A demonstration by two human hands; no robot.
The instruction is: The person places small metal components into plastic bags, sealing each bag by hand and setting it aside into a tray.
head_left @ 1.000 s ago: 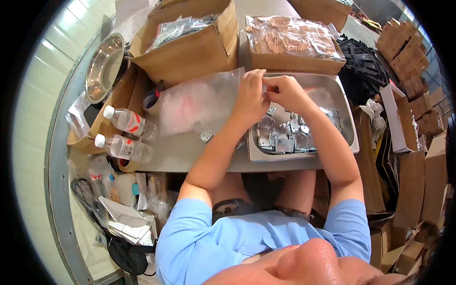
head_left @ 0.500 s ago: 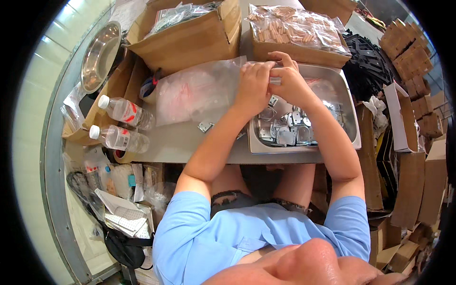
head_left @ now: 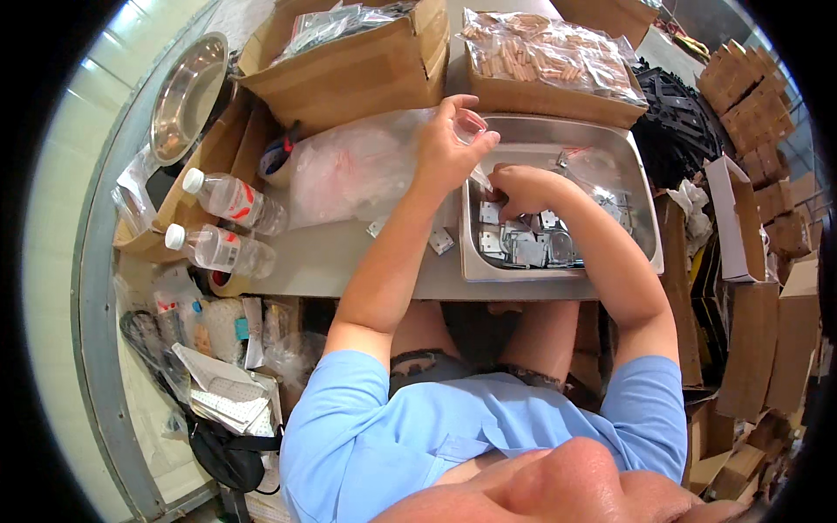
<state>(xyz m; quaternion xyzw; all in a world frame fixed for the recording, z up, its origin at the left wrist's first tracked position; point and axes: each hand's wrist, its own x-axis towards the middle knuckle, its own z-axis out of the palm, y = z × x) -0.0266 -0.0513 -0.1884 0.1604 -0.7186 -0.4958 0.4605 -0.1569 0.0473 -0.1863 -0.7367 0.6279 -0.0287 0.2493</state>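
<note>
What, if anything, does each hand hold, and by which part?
Left hand: a clear plastic bag, seemingly by its reddish edge. Right hand: near metal parts; its hold cannot be told.

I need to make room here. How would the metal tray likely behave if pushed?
The tray would probably stay stiff, since it looks like formed sheet metal. It seems unlikely to tip, being broad and low. The loose metal parts inside may slide about and likely add weight.

Clear bottles: two
Metal bowl: one
Steel tray: one
Bare hands: two
Metal pieces in tray: many, overlapping; I cannot count them
</note>
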